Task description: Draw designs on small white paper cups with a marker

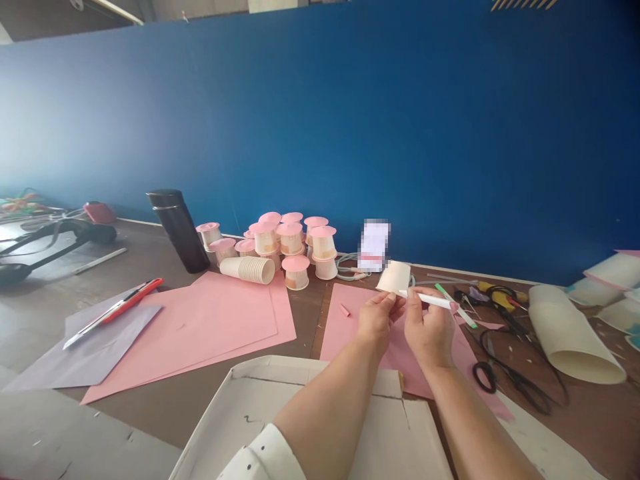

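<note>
My left hand [375, 321] is closed, its fingertips pinching the near rim of a white paper cup [395, 275]. In my right hand [431, 330] is a white marker pen [431, 299], gripped with its pink end pointing right and its tip at the cup's near edge. The two hands are close together above a pink paper sheet [345, 347]. A small pink pen cap [345, 310] lies on that sheet, left of my hands. Behind the cup stands a phone [373, 245] with a lit, blurred screen.
Several cups with pink discs [295, 272] stand stacked beside a nested cup stack [247, 269] and a black flask [180, 230]. A red utility knife [115, 310] lies on purple paper at left. Black-handled scissors [484, 377], cables and a large paper cup stack [573, 333] are at right.
</note>
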{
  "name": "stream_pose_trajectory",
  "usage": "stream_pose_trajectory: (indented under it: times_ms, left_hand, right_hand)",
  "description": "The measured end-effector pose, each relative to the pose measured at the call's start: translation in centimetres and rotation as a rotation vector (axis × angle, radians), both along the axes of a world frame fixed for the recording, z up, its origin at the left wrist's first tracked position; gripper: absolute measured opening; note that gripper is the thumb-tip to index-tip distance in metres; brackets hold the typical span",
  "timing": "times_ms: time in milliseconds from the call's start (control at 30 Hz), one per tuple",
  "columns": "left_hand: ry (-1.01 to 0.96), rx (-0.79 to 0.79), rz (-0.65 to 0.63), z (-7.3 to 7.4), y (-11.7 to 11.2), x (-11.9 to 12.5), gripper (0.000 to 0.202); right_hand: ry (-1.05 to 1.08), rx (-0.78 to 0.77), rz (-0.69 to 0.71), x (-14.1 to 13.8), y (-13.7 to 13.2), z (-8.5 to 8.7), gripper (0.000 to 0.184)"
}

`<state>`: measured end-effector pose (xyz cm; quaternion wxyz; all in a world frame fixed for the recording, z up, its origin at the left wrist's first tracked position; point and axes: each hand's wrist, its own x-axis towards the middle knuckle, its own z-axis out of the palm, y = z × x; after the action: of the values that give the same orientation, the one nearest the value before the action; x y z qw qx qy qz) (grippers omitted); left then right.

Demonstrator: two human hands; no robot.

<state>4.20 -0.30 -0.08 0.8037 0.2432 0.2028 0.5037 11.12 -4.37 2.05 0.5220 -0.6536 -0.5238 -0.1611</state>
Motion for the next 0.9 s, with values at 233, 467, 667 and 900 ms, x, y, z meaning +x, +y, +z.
stream_pose_trajectory:
  times_ms: [233,467,667,900]
  left_hand:
    - [0.004,-0.002,0.006,-0.28,0.17,0.15,0.026]
    - [0.002,0.016,0.005,0.11,-0.29,-0.08,0.024]
    - [-0.015,0.022,0.017,0.04,-0.25,0.08,0.023]
    - [0.037,0.001,0.045,-0.26,-0.10,0.15,0.022]
  right_hand:
    - [0.005,-0.023,0.004,0.04,-0.01,-0.07,0.028]
    - [0.004,-0.029,-0.033,0.08,0.05,0.02,0.031]
    - [-0.014,0.000,-0.055,0.21,0.21,-0.25,0.031]
    - [-0.018,-0.014,-0.036,0.22,0.31,-0.27,0.032]
